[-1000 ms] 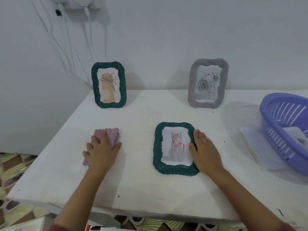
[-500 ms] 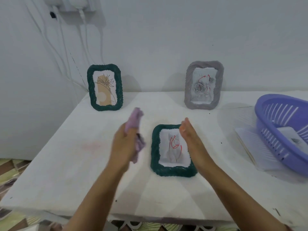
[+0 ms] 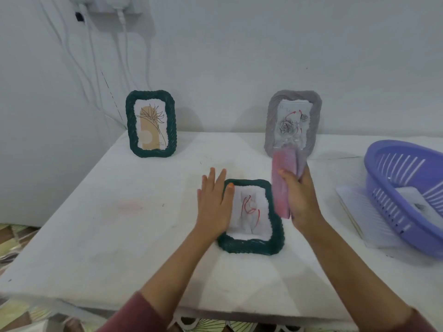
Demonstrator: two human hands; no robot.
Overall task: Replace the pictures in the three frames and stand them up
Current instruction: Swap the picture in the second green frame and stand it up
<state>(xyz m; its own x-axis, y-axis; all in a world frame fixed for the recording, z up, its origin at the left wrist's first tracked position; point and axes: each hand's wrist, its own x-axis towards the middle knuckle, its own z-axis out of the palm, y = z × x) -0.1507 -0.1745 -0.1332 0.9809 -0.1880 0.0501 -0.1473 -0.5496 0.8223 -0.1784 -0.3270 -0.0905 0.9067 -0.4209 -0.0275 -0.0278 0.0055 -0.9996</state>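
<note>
The pink cloth (image 3: 284,185) has passed from the left hand (image 3: 214,207) to the right hand (image 3: 300,200), which grips it above the flat-lying green frame (image 3: 254,245); the left hand now presses flat, fingers straight, on that frame's left edge. Three frames: two upright (green frame (image 3: 151,123), grey frame (image 3: 293,121)). One purple basket (image 3: 407,195). White table (image 3: 119,224), white wall.

Flat frame (image 3: 251,245) before two standing frames (image 3: 151,123)

Around the desk

A purple basket (image 3: 407,195) sits at the right edge of the white desk (image 3: 119,224), partly over a flat clear sheet (image 3: 354,207). White cables (image 3: 96,75) hang down the wall from plugs (image 3: 119,6) at top left. Patterned floor (image 3: 14,238) shows below.
</note>
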